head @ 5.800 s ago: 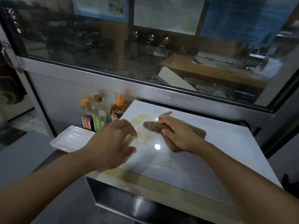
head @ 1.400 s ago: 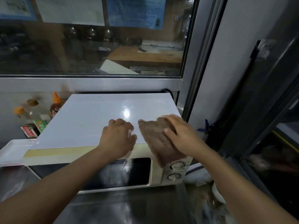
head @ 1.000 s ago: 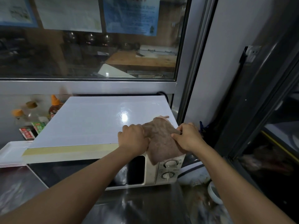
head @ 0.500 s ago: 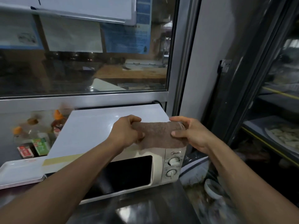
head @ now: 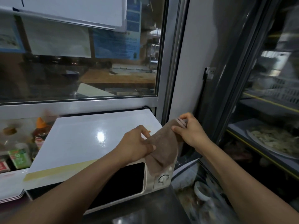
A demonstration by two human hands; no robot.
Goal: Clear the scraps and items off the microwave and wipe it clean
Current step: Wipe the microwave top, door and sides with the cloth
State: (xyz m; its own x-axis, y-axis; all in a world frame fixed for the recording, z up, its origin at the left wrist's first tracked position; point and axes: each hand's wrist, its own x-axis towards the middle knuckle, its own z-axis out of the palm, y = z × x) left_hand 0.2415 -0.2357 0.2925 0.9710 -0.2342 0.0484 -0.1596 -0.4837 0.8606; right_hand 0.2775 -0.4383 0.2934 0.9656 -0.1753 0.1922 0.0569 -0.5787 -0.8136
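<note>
several sauce bottles with orange caps (head: 39, 131) stand at the far left behind stacked white rectangular trays (head: 9, 186), beside the cream-white microwave with a glossy white top (head: 84, 143). the left hand (head: 137, 144) pinches the lower left part of a brown wiping cloth (head: 163, 147) held above the microwave's front right corner. the right hand (head: 191, 130) grips the cloth's raised upper end, its loose end hanging over the dial panel.
</note>
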